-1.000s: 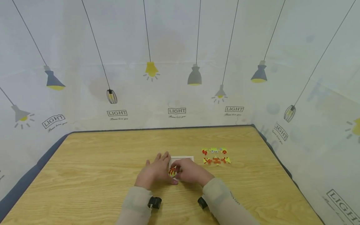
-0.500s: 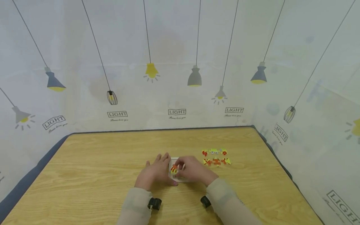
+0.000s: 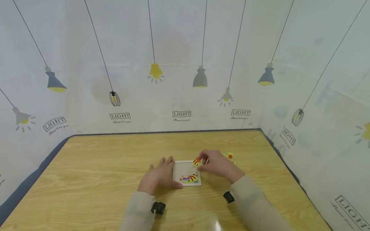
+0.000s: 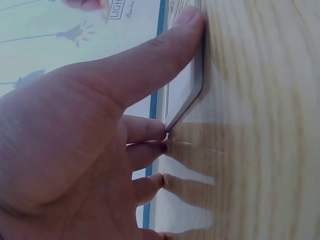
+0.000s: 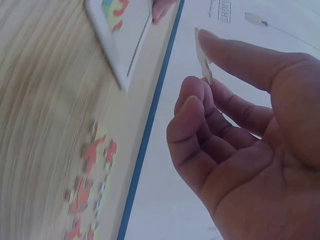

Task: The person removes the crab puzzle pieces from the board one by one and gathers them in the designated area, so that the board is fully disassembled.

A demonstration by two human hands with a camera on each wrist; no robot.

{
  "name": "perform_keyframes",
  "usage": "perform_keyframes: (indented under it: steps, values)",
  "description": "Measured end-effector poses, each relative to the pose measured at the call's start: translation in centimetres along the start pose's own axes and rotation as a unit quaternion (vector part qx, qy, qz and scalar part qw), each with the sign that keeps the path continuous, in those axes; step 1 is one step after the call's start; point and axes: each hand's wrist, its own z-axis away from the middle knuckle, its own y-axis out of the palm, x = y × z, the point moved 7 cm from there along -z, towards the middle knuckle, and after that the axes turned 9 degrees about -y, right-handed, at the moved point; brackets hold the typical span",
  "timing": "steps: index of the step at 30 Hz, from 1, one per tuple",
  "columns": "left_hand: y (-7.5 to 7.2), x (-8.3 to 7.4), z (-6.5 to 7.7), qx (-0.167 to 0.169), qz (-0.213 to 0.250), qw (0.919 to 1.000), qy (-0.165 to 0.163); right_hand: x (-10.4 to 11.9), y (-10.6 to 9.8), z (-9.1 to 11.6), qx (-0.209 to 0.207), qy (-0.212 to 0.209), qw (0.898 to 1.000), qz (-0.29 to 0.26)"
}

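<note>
A white-framed puzzle tray (image 3: 181,168) lies on the table, with joined puzzle pieces (image 3: 190,178) along its near right side. My left hand (image 3: 160,175) rests at the tray's left edge, fingers spread. In the left wrist view, its thumb (image 4: 167,52) lies over the near rim and its fingertips meet the tabletop. Over the tray's far right corner, my right hand (image 3: 218,163) pinches a red and yellow puzzle piece (image 3: 196,162) between thumb and fingers. The right wrist view shows this puzzle piece (image 5: 203,56) edge-on, raised above the table.
Several loose puzzle pieces (image 5: 82,195) lie in two rows right of the tray, mostly hidden behind my right hand in the head view. The wooden table (image 3: 110,166) ends at a dark blue border before a wall cover (image 3: 162,99) printed with lamps.
My right hand has carried the puzzle piece from the tray's near left area to its far right corner, uncovering the joined pieces in the tray. The left hand has stayed in place.
</note>
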Motion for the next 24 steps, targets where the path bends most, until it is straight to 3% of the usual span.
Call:
perform_keyframes:
  steps: [12, 24]
  values:
    - [-0.1, 0.0, 0.2, 0.000, 0.015, 0.9999, -0.005, -5.2, -0.3, 3.4, 0.023, 0.038, 0.999, -0.008]
    - [-0.3, -0.1, 0.4, 0.000, 0.022, 0.9997, -0.009, -7.2, 1.3, 4.5, 0.057, 0.019, 0.996, -0.062]
